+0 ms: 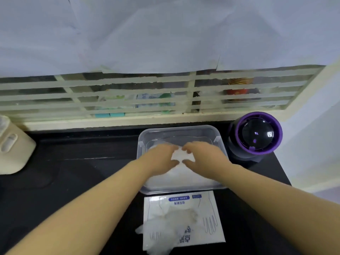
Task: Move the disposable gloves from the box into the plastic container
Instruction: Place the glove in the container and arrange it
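Observation:
A clear plastic container [219,144] stands on the black counter, with a pile of thin translucent gloves [181,174] inside. Both hands reach into it. My left hand [161,159] and my right hand [206,159] each pinch the same bunch of gloves [182,155] between thumb and fingers, above the pile. The white glove box [207,208] lies flat in front of the container, blue print on its top. More crumpled gloves [161,230] spill out of its opening toward the near left.
A purple and black round appliance [257,137] stands right of the container. A beige appliance [12,146] sits at the far left. Behind runs a taped window frame [147,100] with paper above. The black counter [73,172] stretches to the left.

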A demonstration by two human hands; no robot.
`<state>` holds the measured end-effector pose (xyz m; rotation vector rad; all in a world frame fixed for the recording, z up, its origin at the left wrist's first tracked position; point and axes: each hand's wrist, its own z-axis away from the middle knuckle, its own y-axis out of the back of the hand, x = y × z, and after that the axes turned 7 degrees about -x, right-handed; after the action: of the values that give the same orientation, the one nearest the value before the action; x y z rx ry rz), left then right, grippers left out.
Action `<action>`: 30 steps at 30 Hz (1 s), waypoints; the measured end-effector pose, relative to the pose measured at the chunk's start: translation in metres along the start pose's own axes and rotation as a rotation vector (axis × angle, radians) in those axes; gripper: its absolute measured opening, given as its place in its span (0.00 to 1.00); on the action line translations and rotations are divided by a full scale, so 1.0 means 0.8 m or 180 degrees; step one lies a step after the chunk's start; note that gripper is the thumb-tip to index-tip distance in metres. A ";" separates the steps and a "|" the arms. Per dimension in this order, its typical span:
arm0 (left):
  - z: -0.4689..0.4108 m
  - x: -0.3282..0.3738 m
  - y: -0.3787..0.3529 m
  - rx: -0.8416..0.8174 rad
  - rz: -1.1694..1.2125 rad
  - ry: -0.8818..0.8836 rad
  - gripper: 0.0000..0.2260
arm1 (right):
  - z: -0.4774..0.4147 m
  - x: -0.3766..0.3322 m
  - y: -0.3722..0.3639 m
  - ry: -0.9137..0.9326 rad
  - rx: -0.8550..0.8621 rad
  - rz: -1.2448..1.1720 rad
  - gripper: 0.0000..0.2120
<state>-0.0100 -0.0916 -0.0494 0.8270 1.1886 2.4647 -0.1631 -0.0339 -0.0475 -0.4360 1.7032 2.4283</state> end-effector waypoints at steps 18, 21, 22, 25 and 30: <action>0.129 -0.004 -0.133 -0.0022 -0.0843 0.0241 0.16 | 0.101 -0.011 -0.098 0.0395 -0.0447 -0.0468 0.08; 0.130 -0.006 -0.133 0.0122 -0.0600 0.0258 0.09 | 0.113 -0.018 -0.083 0.0206 -0.0409 -0.1502 0.04; 0.133 -0.006 -0.132 0.0121 -0.0444 0.0259 0.09 | 0.119 -0.020 -0.075 0.0168 -0.0396 -0.1731 0.04; 0.148 0.000 -0.113 0.0041 0.0272 0.0234 0.07 | 0.138 -0.026 -0.042 0.0175 -0.0355 -0.2077 0.04; 0.184 0.015 -0.036 0.0444 0.1662 -0.0085 0.06 | 0.149 -0.022 0.002 -0.0036 -0.0203 -0.2941 0.09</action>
<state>0.0697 0.0239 0.0060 1.3526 1.2740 2.7741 -0.1649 0.0780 -0.0027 -0.9515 1.0439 1.7749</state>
